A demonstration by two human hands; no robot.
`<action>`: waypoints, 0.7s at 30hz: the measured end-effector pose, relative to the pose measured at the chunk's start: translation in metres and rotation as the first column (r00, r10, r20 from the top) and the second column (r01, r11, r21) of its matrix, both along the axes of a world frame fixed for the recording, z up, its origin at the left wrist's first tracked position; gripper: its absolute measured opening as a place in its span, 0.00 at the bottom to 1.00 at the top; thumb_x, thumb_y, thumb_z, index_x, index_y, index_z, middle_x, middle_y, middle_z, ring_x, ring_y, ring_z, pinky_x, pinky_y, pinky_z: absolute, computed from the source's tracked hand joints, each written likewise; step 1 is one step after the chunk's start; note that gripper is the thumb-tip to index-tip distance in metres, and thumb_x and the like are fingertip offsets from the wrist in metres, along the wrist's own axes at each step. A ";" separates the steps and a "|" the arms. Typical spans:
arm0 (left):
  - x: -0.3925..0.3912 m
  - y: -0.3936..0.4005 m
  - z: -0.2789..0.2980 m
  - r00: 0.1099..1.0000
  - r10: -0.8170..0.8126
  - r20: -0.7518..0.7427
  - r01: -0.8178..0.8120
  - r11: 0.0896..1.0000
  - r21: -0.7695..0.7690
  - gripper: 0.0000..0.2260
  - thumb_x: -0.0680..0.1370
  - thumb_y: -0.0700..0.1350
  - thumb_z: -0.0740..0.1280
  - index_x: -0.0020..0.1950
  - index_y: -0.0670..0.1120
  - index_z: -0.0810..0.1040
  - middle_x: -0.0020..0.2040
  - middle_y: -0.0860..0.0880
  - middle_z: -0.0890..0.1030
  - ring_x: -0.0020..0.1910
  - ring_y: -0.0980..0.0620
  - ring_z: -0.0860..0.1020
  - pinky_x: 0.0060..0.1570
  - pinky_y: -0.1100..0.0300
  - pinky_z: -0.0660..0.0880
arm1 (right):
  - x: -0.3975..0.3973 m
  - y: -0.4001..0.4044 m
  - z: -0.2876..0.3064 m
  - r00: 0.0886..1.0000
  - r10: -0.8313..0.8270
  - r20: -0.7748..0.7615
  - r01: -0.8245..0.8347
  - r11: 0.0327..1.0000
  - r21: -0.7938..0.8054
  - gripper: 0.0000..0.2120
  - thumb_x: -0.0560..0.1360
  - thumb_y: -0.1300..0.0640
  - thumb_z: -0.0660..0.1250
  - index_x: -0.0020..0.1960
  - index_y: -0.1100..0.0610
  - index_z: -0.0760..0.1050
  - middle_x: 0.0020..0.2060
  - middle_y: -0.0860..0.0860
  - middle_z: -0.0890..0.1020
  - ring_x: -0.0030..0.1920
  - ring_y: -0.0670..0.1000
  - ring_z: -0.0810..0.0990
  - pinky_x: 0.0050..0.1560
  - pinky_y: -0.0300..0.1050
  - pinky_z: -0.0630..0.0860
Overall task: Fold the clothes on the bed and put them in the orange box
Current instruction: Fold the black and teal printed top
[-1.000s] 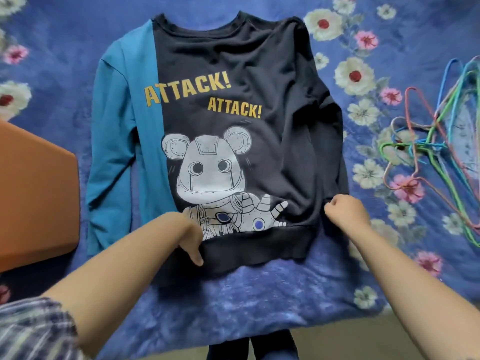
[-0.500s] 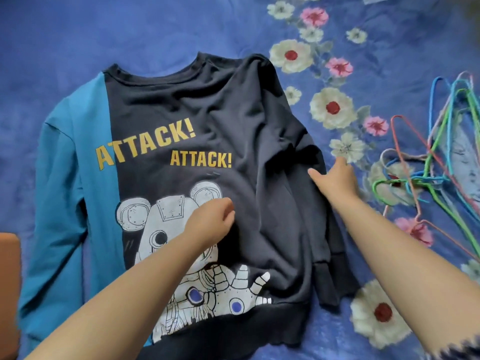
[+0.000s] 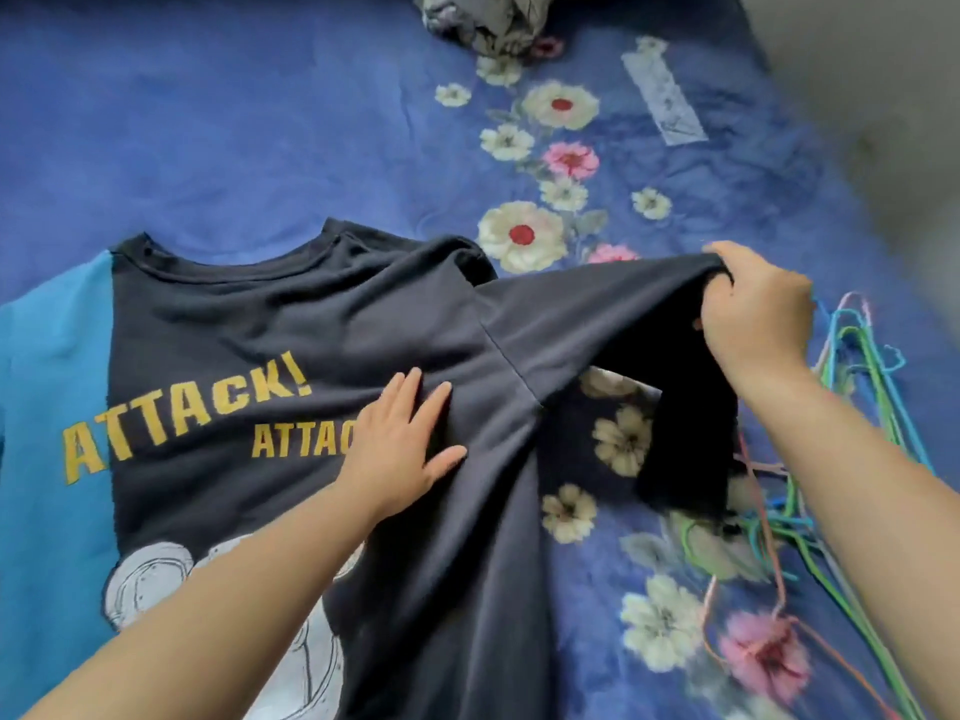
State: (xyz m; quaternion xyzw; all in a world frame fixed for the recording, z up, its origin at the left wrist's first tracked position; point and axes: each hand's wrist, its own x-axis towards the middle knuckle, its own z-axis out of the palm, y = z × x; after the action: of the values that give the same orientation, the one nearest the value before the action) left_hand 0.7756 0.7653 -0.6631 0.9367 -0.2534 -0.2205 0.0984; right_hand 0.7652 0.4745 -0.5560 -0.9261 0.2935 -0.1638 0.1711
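Observation:
A dark navy sweatshirt [image 3: 270, 330] with a teal left side, yellow "ATTACK!" lettering and a white robot-bear print lies face up on the blue floral bedspread [image 3: 234, 122]. My left hand [image 3: 400, 439] presses flat on its chest with straight fingers, beside the lettering. My right hand [image 3: 753, 309] grips the dark right sleeve [image 3: 597, 314] partway along and holds it lifted out to the right, with the cuff end hanging down below the hand. The orange box is out of view.
A tangle of coloured wire hangers [image 3: 852, 407] lies on the bed just right of my right arm. A crumpled grey patterned garment [image 3: 483, 18] sits at the far edge. A clear plastic strip [image 3: 665, 101] lies at the upper right.
My right hand has taken hold of the right sleeve and pulled it up and out to the right. My left hand opened and moved up onto the chest. The view shifted forward; the orange box left the frame.

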 end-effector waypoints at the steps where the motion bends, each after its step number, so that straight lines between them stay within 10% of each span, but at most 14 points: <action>1: -0.003 -0.001 -0.007 0.998 -0.050 -0.046 0.054 0.996 0.075 0.40 0.68 0.67 0.45 0.73 0.46 0.64 0.73 0.37 0.61 0.72 0.36 0.61 0.65 0.41 0.63 | -0.008 -0.003 -0.011 0.999 -0.010 -0.042 0.009 1.000 -0.018 0.26 0.68 0.58 0.50 0.59 0.59 0.78 0.44 0.69 0.80 0.46 0.69 0.77 0.44 0.55 0.72; 6: -0.015 0.002 -0.030 0.972 -0.233 0.026 0.218 0.940 0.264 0.30 0.68 0.64 0.52 0.54 0.46 0.83 0.54 0.39 0.81 0.52 0.39 0.81 0.43 0.41 0.77 | -0.068 -0.010 -0.082 0.749 0.101 -0.655 0.016 0.985 0.171 0.19 0.73 0.64 0.58 0.60 0.52 0.77 0.52 0.62 0.81 0.51 0.62 0.80 0.51 0.50 0.75; 10: 0.026 -0.009 -0.014 0.980 -0.115 0.164 0.116 0.993 0.006 0.21 0.72 0.57 0.54 0.40 0.44 0.79 0.39 0.44 0.80 0.37 0.41 0.79 0.32 0.51 0.78 | -0.053 -0.015 -0.080 0.888 -0.166 -0.428 0.437 0.594 0.675 0.06 0.76 0.60 0.59 0.43 0.60 0.73 0.45 0.67 0.80 0.34 0.58 0.78 0.39 0.49 0.77; 13: 0.067 -0.029 0.006 0.969 0.066 0.236 -0.033 0.989 -0.142 0.17 0.75 0.52 0.58 0.51 0.40 0.78 0.47 0.41 0.79 0.48 0.39 0.77 0.45 0.47 0.76 | -0.037 -0.017 -0.086 0.828 -0.396 -0.397 0.457 0.065 0.887 0.13 0.76 0.50 0.63 0.55 0.57 0.69 0.40 0.57 0.77 0.37 0.54 0.77 0.43 0.51 0.76; 15: 0.088 -0.045 0.017 0.973 0.111 0.203 -0.088 0.989 -0.120 0.18 0.78 0.50 0.62 0.64 0.42 0.72 0.61 0.42 0.74 0.62 0.41 0.70 0.59 0.49 0.69 | -0.031 -0.013 -0.094 0.778 -0.469 -0.419 0.411 -0.125 0.903 0.17 0.74 0.46 0.66 0.57 0.54 0.70 0.41 0.53 0.77 0.38 0.51 0.77 0.43 0.48 0.73; 21: 0.083 -0.075 0.001 0.996 -0.081 -0.042 0.088 0.975 0.206 0.37 0.74 0.64 0.60 0.77 0.54 0.47 0.77 0.44 0.43 0.76 0.45 0.44 0.71 0.48 0.53 | -0.017 -0.028 -0.089 0.839 -0.450 -0.306 0.256 -0.169 0.952 0.07 0.77 0.52 0.63 0.51 0.54 0.74 0.25 0.48 0.81 0.23 0.45 0.79 0.22 0.34 0.73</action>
State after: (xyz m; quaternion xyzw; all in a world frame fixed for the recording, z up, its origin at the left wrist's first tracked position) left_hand 0.8583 0.6900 -0.6616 0.9264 -0.2670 -0.2655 -0.0053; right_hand 0.7482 0.4463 -0.6449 -0.3796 0.5483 -0.0056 0.7451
